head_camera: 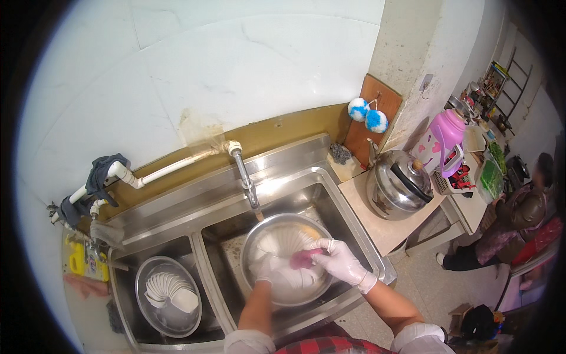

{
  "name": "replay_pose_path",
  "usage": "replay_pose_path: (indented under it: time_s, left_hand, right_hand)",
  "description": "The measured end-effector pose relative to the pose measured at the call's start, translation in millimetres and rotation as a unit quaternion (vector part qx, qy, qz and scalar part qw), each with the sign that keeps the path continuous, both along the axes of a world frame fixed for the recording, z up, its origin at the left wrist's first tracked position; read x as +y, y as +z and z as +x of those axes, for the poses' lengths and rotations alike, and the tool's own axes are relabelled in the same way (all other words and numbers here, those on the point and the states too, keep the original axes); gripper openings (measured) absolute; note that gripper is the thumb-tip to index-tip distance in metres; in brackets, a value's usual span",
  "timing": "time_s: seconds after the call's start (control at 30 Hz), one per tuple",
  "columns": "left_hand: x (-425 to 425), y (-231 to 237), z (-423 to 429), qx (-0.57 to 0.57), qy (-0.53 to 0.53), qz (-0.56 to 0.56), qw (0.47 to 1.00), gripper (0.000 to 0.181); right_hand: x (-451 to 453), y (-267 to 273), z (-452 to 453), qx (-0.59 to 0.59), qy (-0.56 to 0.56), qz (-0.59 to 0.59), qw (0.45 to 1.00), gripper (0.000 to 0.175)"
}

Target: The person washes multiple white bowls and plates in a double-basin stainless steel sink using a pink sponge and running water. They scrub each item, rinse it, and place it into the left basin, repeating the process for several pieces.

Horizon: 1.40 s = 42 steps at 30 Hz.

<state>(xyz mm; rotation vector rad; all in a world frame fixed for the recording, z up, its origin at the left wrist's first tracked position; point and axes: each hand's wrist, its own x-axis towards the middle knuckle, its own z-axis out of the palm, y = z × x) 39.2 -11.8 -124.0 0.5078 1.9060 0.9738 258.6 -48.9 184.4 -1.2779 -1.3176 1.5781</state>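
A large metal basin (287,298) of cloudy water stands in the right sink bowl, with white dishes fanned out in it. My right hand (342,262), in a thin white glove, grips a pink-red cloth (303,259) over the basin. My left hand (266,267), also gloved, is partly in the water at the basin's left side, blurred; whether it holds a dish I cannot tell. In the left sink bowl a smaller metal basin (146,315) holds a fan of white dishes (170,290). The faucet (251,194) points down at the large basin's rim.
Right of the sink are a metal kettle (393,188), a pink thermos (446,128) and a basket (446,183) on counters. A yellow detergent bottle (77,259) stands at the left. A person (522,221) is at the far right. White pipe (177,170) runs along the wall.
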Motion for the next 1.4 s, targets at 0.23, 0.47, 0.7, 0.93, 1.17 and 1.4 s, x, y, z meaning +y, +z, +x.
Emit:
replay_pose_path:
  time_s: [0.23, 0.47, 0.7, 0.93, 1.17, 1.4]
  left_hand:
    - [-30.7, 89.4, -3.9, 0.274, -0.106, 0.003, 0.956, 0.06]
    - [-58.3, 101.2, -52.6, -0.222, -0.078, 0.225, 0.945, 0.037]
    - [-46.3, 83.8, -77.7, -0.299, -0.314, 0.09, 0.897, 0.031]
    - [-21.1, 96.6, -67.9, -0.09, -0.368, 0.149, 0.913, 0.023]
    - [-58.2, 127.2, 12.0, 0.001, 0.061, 0.262, 0.963, 0.059]
    - [-41.0, 106.8, -44.4, -0.092, -0.375, 0.118, 0.915, 0.039]
  right_hand:
    - [8.6, 16.2, -28.5, 0.051, 0.081, 0.02, 0.995, 0.026]
    - [22.4, 38.9, -61.3, 0.148, 0.119, 0.076, 0.979, 0.028]
    - [51.9, -32.8, -97.9, -0.354, 0.314, 0.528, 0.706, 0.056]
    - [75.3, -95.4, -109.2, -0.344, 0.418, 0.117, 0.833, 0.034]
    - [18.9, -184.9, -110.3, 0.168, -0.13, -0.133, 0.968, 0.03]
    - [67.6, -205.5, -70.2, -0.261, 0.198, 0.16, 0.931, 0.025]
